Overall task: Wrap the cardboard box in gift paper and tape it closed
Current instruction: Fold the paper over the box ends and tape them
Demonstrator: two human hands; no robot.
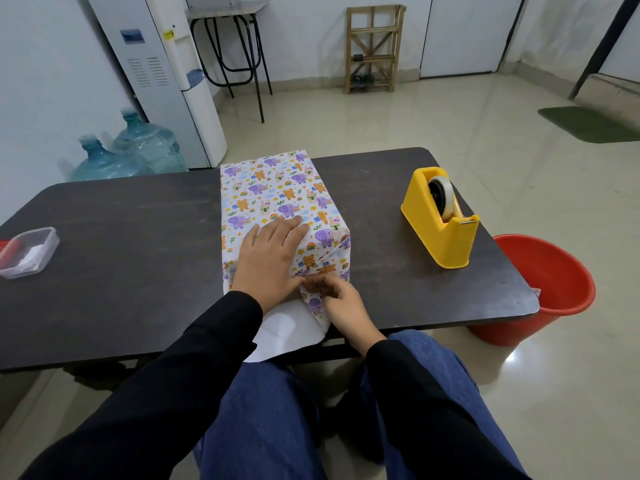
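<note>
The box [277, 192] lies lengthwise in the middle of the dark table [121, 271], covered in white gift paper printed with purple elephants, bears and rainbows. My left hand [270, 258] presses flat on the near part of its top, fingers straight. My right hand [341, 299] pinches the folded paper at the box's near end, where the right side flap is creased inward. A loose white flap of paper [287, 332] hangs over the table's near edge. The yellow tape dispenser [441, 216] with a clear tape roll stands to the right of the box.
A clear plastic container [29, 251] sits at the table's left edge. A red bucket [543, 289] stands on the floor past the table's right end. Water bottles [131, 150] and a white dispenser [162, 71] are behind the table on the left.
</note>
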